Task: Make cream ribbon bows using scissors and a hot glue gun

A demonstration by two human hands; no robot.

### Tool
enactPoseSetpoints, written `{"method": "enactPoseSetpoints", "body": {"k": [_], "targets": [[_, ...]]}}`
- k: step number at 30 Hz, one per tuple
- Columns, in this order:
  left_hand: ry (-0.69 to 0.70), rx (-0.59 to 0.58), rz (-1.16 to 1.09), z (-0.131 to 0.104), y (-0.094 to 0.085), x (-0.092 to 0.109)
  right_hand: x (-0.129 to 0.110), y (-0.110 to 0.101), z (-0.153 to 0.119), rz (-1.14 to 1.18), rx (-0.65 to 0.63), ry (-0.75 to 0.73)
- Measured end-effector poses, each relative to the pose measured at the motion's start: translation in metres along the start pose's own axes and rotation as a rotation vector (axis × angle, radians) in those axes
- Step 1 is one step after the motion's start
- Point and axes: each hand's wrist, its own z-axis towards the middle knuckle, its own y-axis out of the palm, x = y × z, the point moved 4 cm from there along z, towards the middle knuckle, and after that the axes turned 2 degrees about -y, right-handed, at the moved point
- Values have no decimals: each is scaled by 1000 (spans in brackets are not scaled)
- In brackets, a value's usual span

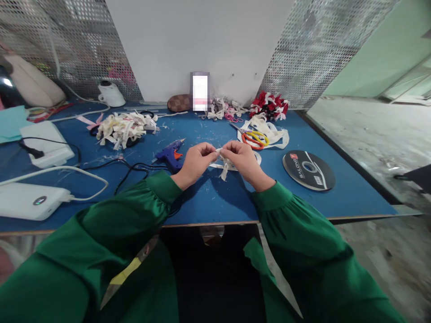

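Both hands meet over the middle of the blue table, pinching a white ribbon [225, 169] between thumbs and fingertips. My left hand [198, 162] grips it from the left and my right hand [245, 161] from the right. Loose ends of the ribbon hang below the fingers; the part inside the pinch is mostly hidden. Close to my left hand lies a blue glue gun [169, 154] with an orange trigger. Beyond my right hand, scissors with red and yellow handles [256, 140] rest on a tangle of white ribbon [266, 125].
A pile of white bows [126, 128] lies left, red and white bows [269, 106] at the back right. A black ribbon reel disc [309, 170] sits right. A white power bank [35, 201] and black cables [126, 168] occupy the left. A phone [200, 92] leans against the back board.
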Motion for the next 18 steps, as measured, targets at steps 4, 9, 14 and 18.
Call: {"method": "enactPoseSetpoints", "body": {"k": [4,9,14,18], "targets": [[-61,-1,-87,0,2,2,0,0,0,-6,-4,7],[-111,10,-73,-1,3,3,2,-1,1,48,33,21],[-305,-4,-167,-5,7,-4,4,-2,2,66,123,-38],[-367,7,-203,-6,9,-5,4,1,1,-58,99,-52]]}}
